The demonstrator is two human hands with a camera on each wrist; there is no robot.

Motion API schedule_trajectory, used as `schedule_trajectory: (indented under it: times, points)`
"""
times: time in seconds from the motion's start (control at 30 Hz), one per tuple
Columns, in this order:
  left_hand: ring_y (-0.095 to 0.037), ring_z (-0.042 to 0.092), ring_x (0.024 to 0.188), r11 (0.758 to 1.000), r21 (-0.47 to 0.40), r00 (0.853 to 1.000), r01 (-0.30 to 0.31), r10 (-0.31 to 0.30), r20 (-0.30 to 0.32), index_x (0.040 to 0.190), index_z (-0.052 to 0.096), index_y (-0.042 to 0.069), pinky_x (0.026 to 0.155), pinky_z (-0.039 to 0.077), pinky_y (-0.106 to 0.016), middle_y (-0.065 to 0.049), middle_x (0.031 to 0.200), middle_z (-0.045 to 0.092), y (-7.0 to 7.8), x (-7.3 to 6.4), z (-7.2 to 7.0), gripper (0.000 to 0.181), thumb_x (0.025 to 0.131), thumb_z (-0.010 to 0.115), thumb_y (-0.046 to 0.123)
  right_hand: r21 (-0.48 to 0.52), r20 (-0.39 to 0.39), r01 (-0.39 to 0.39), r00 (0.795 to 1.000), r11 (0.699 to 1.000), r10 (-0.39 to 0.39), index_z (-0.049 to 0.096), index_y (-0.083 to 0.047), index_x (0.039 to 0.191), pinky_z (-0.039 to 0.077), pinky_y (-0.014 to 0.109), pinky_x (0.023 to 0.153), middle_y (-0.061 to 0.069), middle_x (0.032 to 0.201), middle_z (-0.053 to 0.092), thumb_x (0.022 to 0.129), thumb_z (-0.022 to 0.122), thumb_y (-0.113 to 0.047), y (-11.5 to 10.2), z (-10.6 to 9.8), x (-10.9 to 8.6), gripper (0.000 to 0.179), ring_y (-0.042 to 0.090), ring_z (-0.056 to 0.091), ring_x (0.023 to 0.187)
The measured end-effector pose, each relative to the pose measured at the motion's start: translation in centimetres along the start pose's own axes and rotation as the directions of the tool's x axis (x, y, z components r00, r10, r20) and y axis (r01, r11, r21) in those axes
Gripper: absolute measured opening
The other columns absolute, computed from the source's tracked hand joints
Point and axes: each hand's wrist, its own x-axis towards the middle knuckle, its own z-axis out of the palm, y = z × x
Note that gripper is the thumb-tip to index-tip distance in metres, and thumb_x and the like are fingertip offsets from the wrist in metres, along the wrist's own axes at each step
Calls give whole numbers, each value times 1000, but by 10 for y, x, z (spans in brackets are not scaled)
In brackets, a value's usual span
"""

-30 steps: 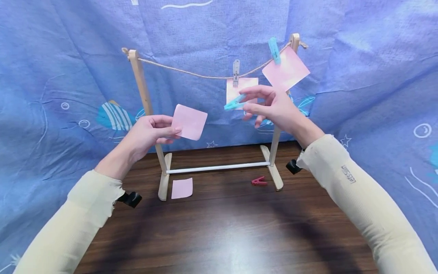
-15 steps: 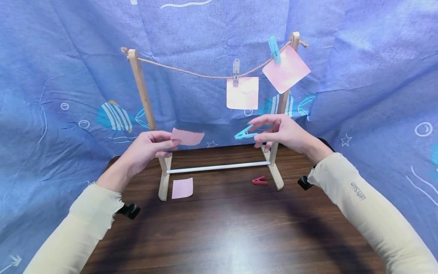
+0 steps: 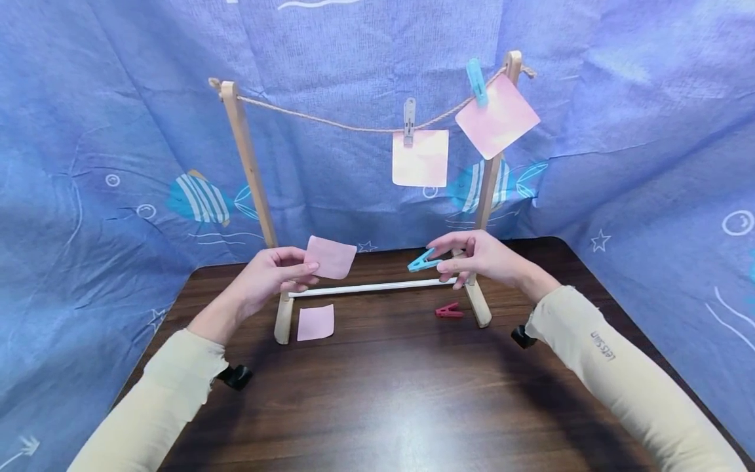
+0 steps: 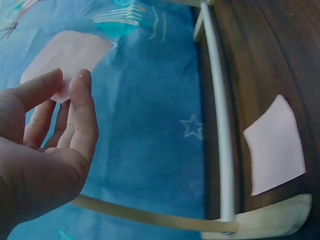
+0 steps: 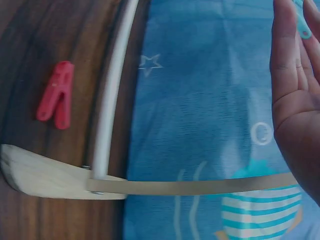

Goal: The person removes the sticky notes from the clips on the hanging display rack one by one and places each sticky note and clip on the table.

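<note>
A: Largest stock first, hazards noted?

B: Wooden rack (image 3: pixel 250 167), upright on the table (image 3: pixel 366 387), rope (image 3: pixel 318 119) sagging between its posts; a hard tug on that rope might, in my judgement, rock it and swing whatever hangs there

A: Hands?

B: Left hand (image 3: pixel 268 275), thumb and fingers pinching one side of a pink sheet (image 3: pixel 335 257), held up off the table near the rack's left post; right hand (image 3: pixel 480 257), pinching a blue clip (image 3: pixel 415 265) by its spread handle ends, near the right post

A: Paper goods?

B: Pink sheet, thin, gripped at one side only: apt to bend or slip should the pinch slacken; tilted sheet (image 3: pixel 501 118), clipped off-centre, could work loose if the rope is jolted

A: Smallest goods?

B: Blue clip, held by fingertips: an uneven squeeze might twist it out and drop it

A: Differences from one second earlier, same order?

B: Rack, as then; both hands, lower; right hand, no longer overlapping the straight-hung sheet (image 3: pixel 421 160); pink sheet, lower with its hand; blue clip, likewise lower; red clip (image 3: pixel 449 311), unmoved on the table near the right foot
</note>
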Motion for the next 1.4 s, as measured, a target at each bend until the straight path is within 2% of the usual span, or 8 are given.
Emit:
schedule_trajectory:
  times: [0.17, 0.33, 0.6, 0.73, 0.93, 1.1, 1.23, 1.4]
  points:
    - [-19, 73, 91, 998, -66, 1000, 17, -16, 18, 107, 72, 3, 86, 60, -37, -9, 97, 74, -20, 8, 8, 14, 93, 71, 0, 23, 12, -95, 995, 995, 95, 54, 4, 140, 62, 48, 72, 17, 124, 67, 95, 74, -13, 25, 5, 1, 52, 33, 72, 93]
    - [-17, 73, 88, 998, -67, 1000, 12, -13, -10, 103, 73, 0, 88, 59, -39, -10, 96, 74, -42, 15, 14, 13, 92, 70, -6, 86, 36, -143, 989, 986, 140, 54, 4, 139, 61, 51, 75, 17, 124, 66, 94, 74, -11, 50, 14, 8, 51, 32, 72, 93]
    - [-15, 71, 90, 988, 152, 998, -27, 19, 52, 113, 70, -9, 90, 58, -44, -15, 106, 74, -73, 25, 21, 22, 91, 72, -3, 188, 40, -226, 974, 956, 222, 52, 5, 138, 63, 43, 74, 16, 122, 66, 94, 74, -7, 83, 21, 16, 51, 27, 73, 89]
    - [-16, 71, 85, 975, 216, 998, -46, 35, 55, 110, 71, -11, 87, 60, -43, -19, 103, 73, -79, 30, 19, 22, 90, 74, -3, 225, 43, -243, 970, 944, 240, 52, 6, 138, 63, 38, 70, 18, 121, 65, 93, 74, -5, 92, 23, 18, 52, 24, 73, 84]
    - [-10, 69, 85, 961, 269, 997, -59, 43, 65, 106, 73, -10, 81, 59, -25, -18, 99, 75, -92, 37, 15, 21, 87, 76, -4, 219, 47, -264, 964, 939, 260, 51, 6, 139, 63, 36, 67, 16, 125, 64, 93, 74, -5, 99, 26, 18, 53, 24, 74, 83]
    - [-10, 69, 86, 959, 281, 997, -38, 16, 82, 109, 72, -11, 80, 57, -22, -19, 100, 75, -100, 42, 19, 26, 83, 78, -5, 217, 49, -287, 958, 933, 283, 51, 5, 140, 63, 34, 65, 17, 125, 63, 93, 74, -6, 102, 29, 17, 54, 23, 73, 83]
    - [-14, 67, 93, 942, 334, 996, -31, 1, 90, 110, 74, -6, 81, 52, -19, -16, 105, 75, -103, 44, 19, 30, 82, 81, -1, 218, 47, -296, 955, 930, 293, 51, 4, 140, 62, 33, 64, 16, 124, 64, 93, 73, -5, 103, 31, 18, 53, 22, 73, 82]
    - [-16, 63, 99, 939, 343, 996, 20, -50, 79, 111, 74, -5, 82, 49, -21, -14, 110, 74, -105, 44, 19, 28, 83, 72, -6, 218, 47, -316, 949, 924, 313, 51, 5, 140, 62, 31, 62, 15, 124, 65, 93, 73, -4, 107, 33, 21, 53, 23, 73, 83]
